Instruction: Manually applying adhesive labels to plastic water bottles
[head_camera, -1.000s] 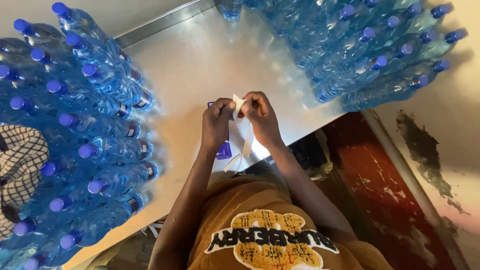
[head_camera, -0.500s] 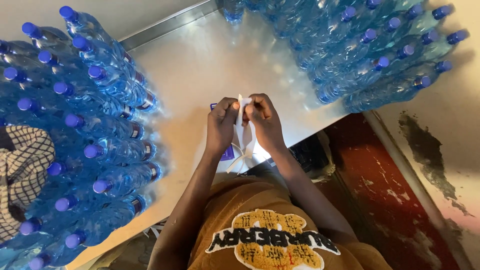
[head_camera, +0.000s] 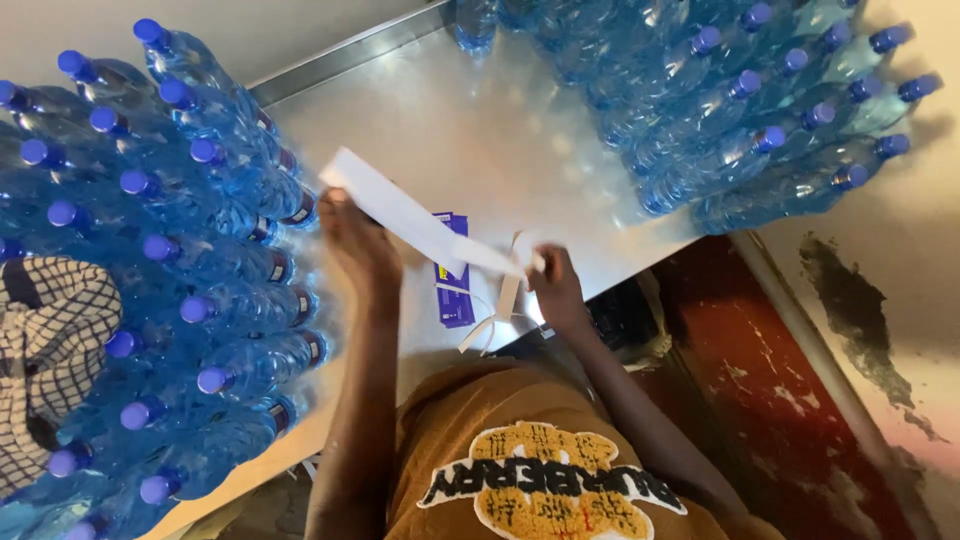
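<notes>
A long white strip (head_camera: 410, 215) is stretched between my two hands above the metal table (head_camera: 470, 130). My left hand (head_camera: 357, 245) pinches its far left end near the blue bottles on the left (head_camera: 200, 250). My right hand (head_camera: 555, 285) pinches the other end by the table's near edge. Below the strip lies a stack of purple labels (head_camera: 452, 285). White backing strips (head_camera: 495, 315) hang loose under my right hand.
Stacked blue water bottles with purple caps fill the table's left side, and another stack (head_camera: 740, 110) fills the back right. A checked cloth (head_camera: 50, 340) sits at far left. A red floor (head_camera: 760, 380) lies to the right of the table.
My hands were together at the middle, picking at a small white piece. Now they have pulled apart, the left one going left, with a long white strip stretched between them.
</notes>
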